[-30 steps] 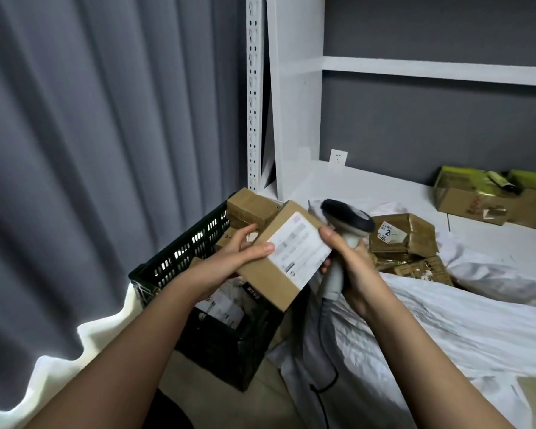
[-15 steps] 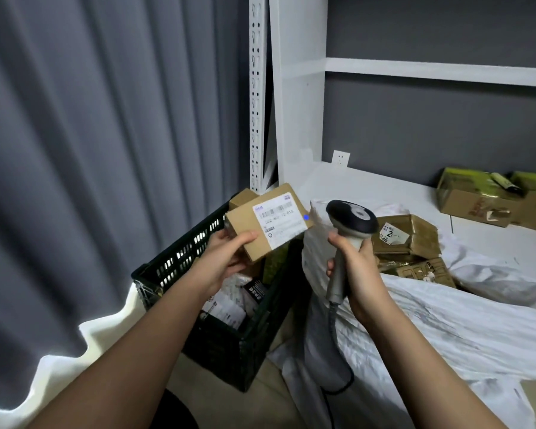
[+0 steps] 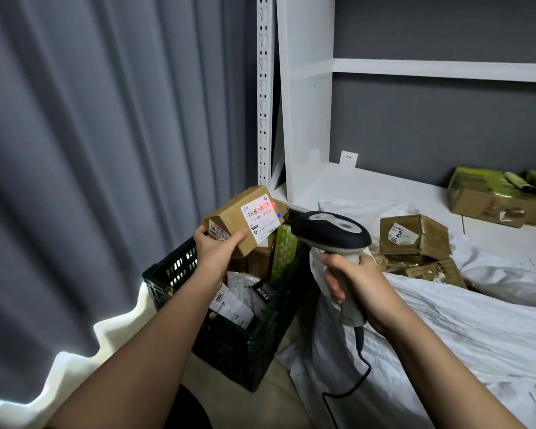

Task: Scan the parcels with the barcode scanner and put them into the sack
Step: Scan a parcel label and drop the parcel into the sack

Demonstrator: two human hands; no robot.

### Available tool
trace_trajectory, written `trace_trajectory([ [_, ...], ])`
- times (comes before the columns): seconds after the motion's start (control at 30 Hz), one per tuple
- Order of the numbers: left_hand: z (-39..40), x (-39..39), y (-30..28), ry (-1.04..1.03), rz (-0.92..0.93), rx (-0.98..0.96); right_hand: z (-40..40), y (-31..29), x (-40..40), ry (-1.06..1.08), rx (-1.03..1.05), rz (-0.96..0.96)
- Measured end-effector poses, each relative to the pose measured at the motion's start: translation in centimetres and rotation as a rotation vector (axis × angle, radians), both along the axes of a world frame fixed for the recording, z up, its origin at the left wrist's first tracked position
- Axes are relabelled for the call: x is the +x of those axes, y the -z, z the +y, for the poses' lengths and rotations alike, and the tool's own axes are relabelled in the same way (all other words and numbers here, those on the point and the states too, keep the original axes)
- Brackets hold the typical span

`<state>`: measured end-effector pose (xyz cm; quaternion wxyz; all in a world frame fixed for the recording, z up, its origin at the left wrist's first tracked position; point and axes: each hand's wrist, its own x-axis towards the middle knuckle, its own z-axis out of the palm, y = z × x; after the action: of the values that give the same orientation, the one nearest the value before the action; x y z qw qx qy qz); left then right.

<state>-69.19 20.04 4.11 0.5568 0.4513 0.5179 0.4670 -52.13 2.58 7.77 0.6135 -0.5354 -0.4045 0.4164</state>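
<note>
Nearest, the right hand (image 3: 351, 281) has its grip wrapped round the handle of the barcode scanner (image 3: 331, 235), whose cable hangs down over the white sack (image 3: 446, 320) spread beside it. The left hand (image 3: 214, 247) pinches the brown parcel (image 3: 245, 221) by its lower corner above the black crate (image 3: 229, 332) of waiting parcels, label turned toward the scanner head, and a red scan line lies across the barcode. To do this well, I judge the parcel should be held steady and flat to the beam, with fingers clear of the label, until the read registers. Farther off, scanned boxes (image 3: 413, 235) rest at the sack's mouth and more cartons (image 3: 492, 196) sit on the white shelf. Compared with half a second ago, the parcel sits a little higher and the red beam is now lit on its label.
</note>
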Motion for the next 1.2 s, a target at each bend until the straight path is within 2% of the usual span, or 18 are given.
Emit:
trace_trajectory([
  [0.27, 0.7, 0.0, 0.3, -0.01, -0.002, -0.014, -0.4, -0.1, 0.4, -0.017, -0.03, -0.1],
  [0.67, 0.6, -0.1, 0.4, 0.011, -0.015, -0.021, -1.0, -0.7, 0.5, 0.072, -0.05, -0.18],
  [0.77, -0.2, 0.3, -0.3, 0.028, -0.034, -0.01, -1.4, -1.1, 0.7, 0.115, -0.022, -0.133],
  [0.87, -1.3, 1.2, -1.5, 0.067, -0.002, 0.098, -2.3, -1.9, 1.5, 0.171, 0.011, -0.026],
  [0.97, -2.7, 4.1, -3.6, 0.156, 0.107, 0.213, -4.0, -2.9, 3.2, 0.257, 0.053, 0.072],
  [1.1, -5.3, 11.8, -7.3, 0.337, 0.125, 0.319, -7.3, -4.7, 6.6, 0.401, 0.117, 0.137],
  [1.2, -8.1, 18.5, -9.2, 0.519, 0.284, 0.435, -10.2, -6.1, 9.6, 0.498, 0.125, 0.198],
])
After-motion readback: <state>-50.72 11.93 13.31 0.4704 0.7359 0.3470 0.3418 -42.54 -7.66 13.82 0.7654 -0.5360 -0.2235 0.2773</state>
